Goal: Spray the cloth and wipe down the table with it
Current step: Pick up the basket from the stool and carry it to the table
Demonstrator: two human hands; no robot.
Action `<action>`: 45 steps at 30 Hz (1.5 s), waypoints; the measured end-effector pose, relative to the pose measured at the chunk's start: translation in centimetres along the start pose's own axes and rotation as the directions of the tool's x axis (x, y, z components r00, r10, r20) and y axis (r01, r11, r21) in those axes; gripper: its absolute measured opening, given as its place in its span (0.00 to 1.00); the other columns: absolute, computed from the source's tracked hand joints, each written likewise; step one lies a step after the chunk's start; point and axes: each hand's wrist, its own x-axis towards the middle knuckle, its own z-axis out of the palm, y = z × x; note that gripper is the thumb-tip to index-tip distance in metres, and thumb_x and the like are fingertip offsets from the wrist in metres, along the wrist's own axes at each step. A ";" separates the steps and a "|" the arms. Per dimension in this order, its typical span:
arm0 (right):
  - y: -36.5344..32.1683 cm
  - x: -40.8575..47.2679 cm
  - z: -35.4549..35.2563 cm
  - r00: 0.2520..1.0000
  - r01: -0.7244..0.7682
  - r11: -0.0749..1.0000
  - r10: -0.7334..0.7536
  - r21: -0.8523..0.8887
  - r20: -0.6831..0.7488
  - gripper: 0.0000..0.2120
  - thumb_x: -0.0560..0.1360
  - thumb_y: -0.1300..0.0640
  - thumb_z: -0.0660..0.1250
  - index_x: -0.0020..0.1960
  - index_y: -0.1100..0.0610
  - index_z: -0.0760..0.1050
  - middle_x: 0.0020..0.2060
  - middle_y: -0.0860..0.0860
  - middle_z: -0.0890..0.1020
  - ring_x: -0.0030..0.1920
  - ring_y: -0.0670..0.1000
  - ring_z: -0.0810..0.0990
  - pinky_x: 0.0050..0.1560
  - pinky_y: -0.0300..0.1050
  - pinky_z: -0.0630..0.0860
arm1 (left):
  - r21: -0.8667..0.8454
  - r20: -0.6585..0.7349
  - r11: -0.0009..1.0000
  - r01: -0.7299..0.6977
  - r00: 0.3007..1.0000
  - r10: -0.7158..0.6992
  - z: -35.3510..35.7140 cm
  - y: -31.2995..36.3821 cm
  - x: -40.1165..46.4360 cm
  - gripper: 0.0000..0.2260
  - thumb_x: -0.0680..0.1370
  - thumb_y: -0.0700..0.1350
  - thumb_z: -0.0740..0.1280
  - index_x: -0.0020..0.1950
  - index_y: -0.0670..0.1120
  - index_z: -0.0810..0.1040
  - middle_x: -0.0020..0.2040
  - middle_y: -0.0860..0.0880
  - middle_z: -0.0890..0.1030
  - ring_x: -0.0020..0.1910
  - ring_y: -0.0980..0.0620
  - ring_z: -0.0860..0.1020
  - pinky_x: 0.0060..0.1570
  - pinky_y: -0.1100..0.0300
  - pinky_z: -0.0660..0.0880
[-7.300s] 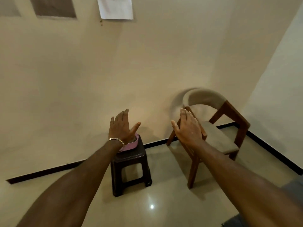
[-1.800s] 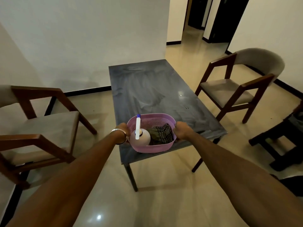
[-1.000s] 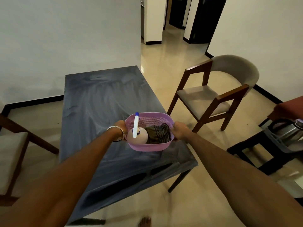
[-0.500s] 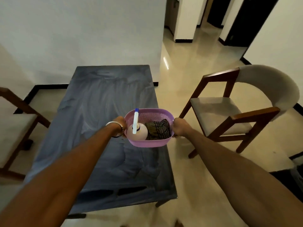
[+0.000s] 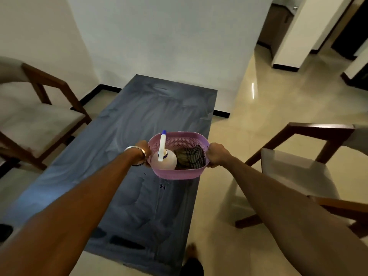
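Vs half a sec ago: view swung, table (image 5: 127,156) now runs 6 to 12 under the basket (image 5: 179,173), chair (image 5: 310,176) slid to 3, second chair (image 5: 39,120) at 9. Both arms out straight; left hand (image 5: 144,151) w/ bangle (image 5: 137,154) grips rim at 9, right hand (image 5: 216,154) grips rim at 3, fingers curled. Basket held above table's right edge. Inside: white spray bottle (image 5: 164,159), blue tip, on left; dark checked cloth (image 5: 190,157) bunched on right.

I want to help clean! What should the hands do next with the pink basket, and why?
Probably set the pink basket down on the dark table. Both the left hand and right hand grip it, so neither can take the spray bottle or cloth.
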 end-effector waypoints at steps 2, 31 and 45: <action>-0.5 2.2 -0.8 0.999 0.035 0.999 -0.035 0.000 0.030 0.10 0.79 0.60 0.67 0.39 0.56 0.75 0.40 0.57 0.83 0.39 0.55 0.85 0.40 0.46 0.84 | -0.041 -0.018 0.999 0.026 0.999 -0.027 -0.4 0.6 0.0 0.11 0.77 0.35 0.63 0.59 0.35 0.76 0.53 0.34 0.81 0.50 0.33 0.81 0.44 0.39 0.80; -14.1 29.7 -2.8 0.781 0.564 0.808 -0.454 -0.171 0.429 0.10 0.73 0.68 0.64 0.35 0.62 0.76 0.38 0.62 0.84 0.38 0.58 0.82 0.45 0.55 0.82 | -0.596 -0.396 0.780 0.191 0.776 -0.492 -5.0 2.8 3.1 0.05 0.77 0.34 0.65 0.52 0.39 0.75 0.47 0.40 0.77 0.51 0.37 0.80 0.51 0.42 0.79; -18.0 39.4 -1.8 0.650 0.687 0.710 -0.508 -0.152 0.566 0.09 0.78 0.63 0.64 0.39 0.60 0.76 0.42 0.61 0.84 0.39 0.57 0.84 0.41 0.50 0.83 | -0.674 -0.441 0.689 0.265 0.604 -0.664 -5.1 4.4 8.8 0.11 0.73 0.31 0.69 0.54 0.35 0.77 0.52 0.35 0.80 0.52 0.35 0.80 0.51 0.39 0.78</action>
